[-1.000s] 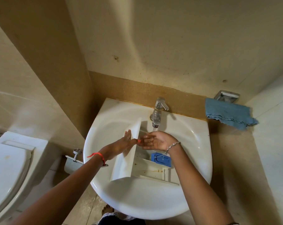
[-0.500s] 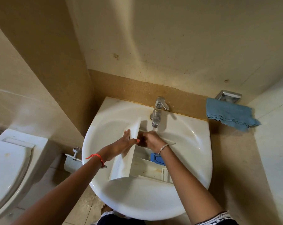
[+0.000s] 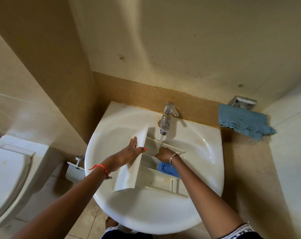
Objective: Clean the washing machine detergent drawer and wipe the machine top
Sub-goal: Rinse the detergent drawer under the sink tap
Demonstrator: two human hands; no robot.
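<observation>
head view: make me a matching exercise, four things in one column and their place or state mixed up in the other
1 detergent drawer
2 blue cloth
3 faucet
4 toilet lid

a running water
b shut, far left
c lying in the sink
d hanging at the chrome wall holder

Pairs: 1-c, 2-d, 3-a, 4-b

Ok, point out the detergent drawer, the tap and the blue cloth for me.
detergent drawer (image 3: 127, 178): head view, on its white front panel.
tap (image 3: 165, 121): head view, on the spout.
blue cloth (image 3: 241, 120): head view, middle of the folded fabric.
</observation>
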